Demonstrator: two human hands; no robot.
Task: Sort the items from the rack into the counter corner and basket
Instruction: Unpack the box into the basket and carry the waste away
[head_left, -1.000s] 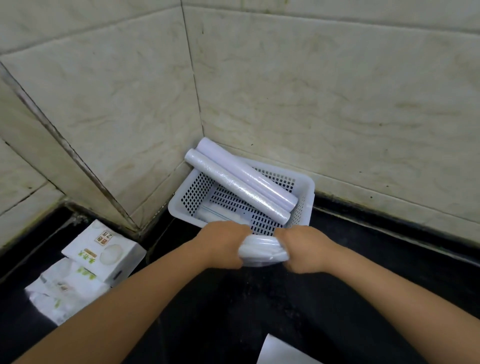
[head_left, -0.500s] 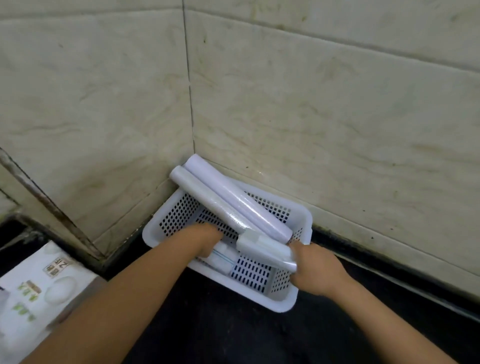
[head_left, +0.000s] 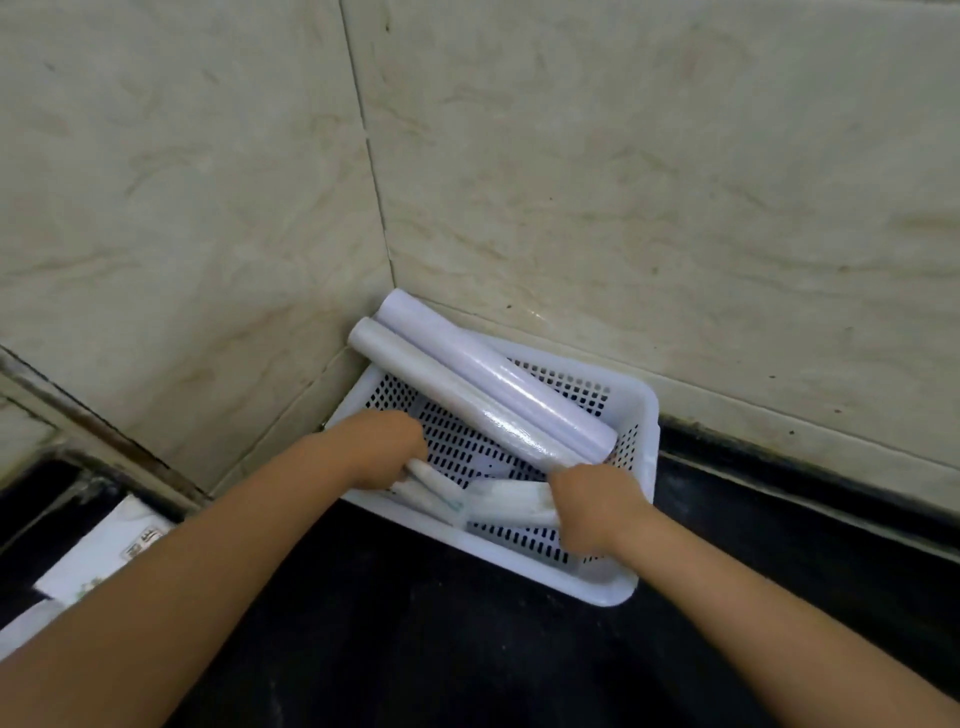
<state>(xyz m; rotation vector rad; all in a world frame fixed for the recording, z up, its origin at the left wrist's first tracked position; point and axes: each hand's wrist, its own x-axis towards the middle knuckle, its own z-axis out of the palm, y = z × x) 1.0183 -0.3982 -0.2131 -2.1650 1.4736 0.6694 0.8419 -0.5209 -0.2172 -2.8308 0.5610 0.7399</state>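
Observation:
A white perforated basket (head_left: 641, 426) sits on the black counter, pushed into the tiled wall corner. Two long rolls lie diagonally across it: a lilac roll (head_left: 498, 376) nearest the wall and a clear-film roll (head_left: 457, 397) beside it, their upper ends sticking out over the rim. Inside the basket, my right hand (head_left: 592, 501) grips a short white roll (head_left: 511, 506) at its right end. My left hand (head_left: 387, 449) grips another small white pack with a teal stripe (head_left: 434, 491) lying on the basket floor. Both hands are inside the basket's front half.
The black counter (head_left: 415, 623) stretches in front of and to the right of the basket. White tissue packs with green print (head_left: 104, 556) lie at the left edge, partly behind my left forearm. Beige tiled walls meet in a corner right behind the basket.
Both hands carried the short white roll from the counter into the basket. My right hand lowered it to the basket floor; my left hand took hold of the striped pack.

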